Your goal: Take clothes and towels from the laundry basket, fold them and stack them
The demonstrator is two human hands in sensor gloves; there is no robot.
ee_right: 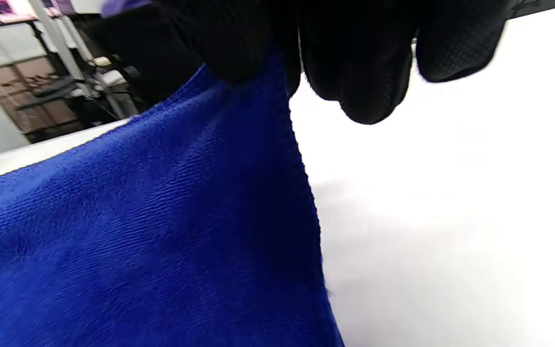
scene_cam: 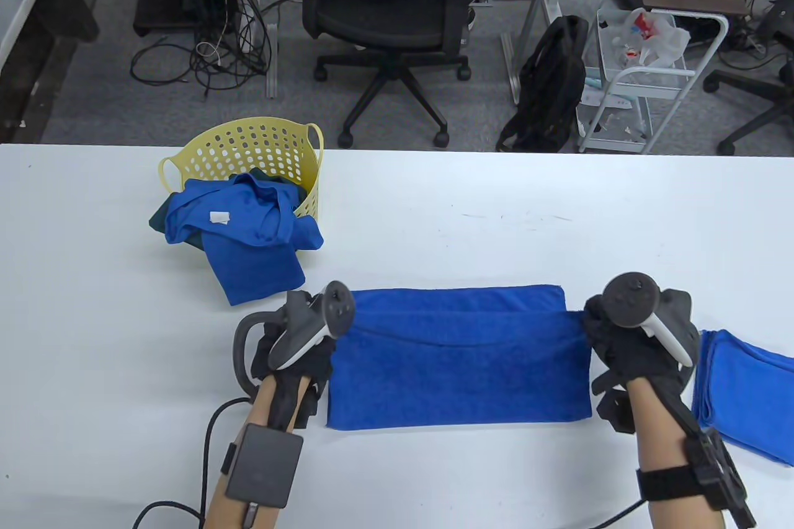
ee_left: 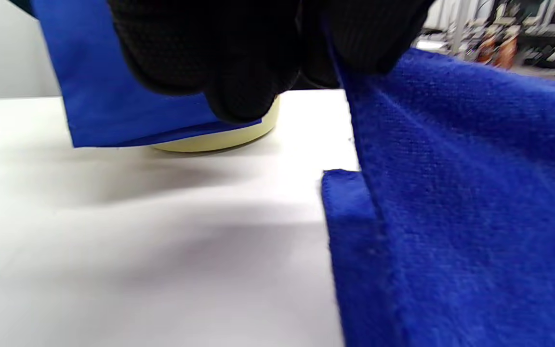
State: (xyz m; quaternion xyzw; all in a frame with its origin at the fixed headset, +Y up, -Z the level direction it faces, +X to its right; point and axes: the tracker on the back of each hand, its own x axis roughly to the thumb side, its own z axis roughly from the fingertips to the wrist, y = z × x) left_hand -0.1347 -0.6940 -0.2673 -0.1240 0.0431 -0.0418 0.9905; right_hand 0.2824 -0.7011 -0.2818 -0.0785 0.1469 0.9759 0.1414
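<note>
Blue terry towel (scene_cam: 459, 361) lies mid-fold on the tabletop (scene_cam: 558, 231), each hand's grip, left hand (scene_cam: 298, 343) and right hand (scene_cam: 639, 337), pinching a lifted corner; next, I judge, both corners must travel evenly to the opposite edge.

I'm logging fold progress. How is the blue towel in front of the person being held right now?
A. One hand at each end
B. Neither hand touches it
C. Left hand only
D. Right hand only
A: the left hand pinches the left end of the blue towel and the right hand pinches its right end, with the upper layer lifted above the layer beneath.
</note>
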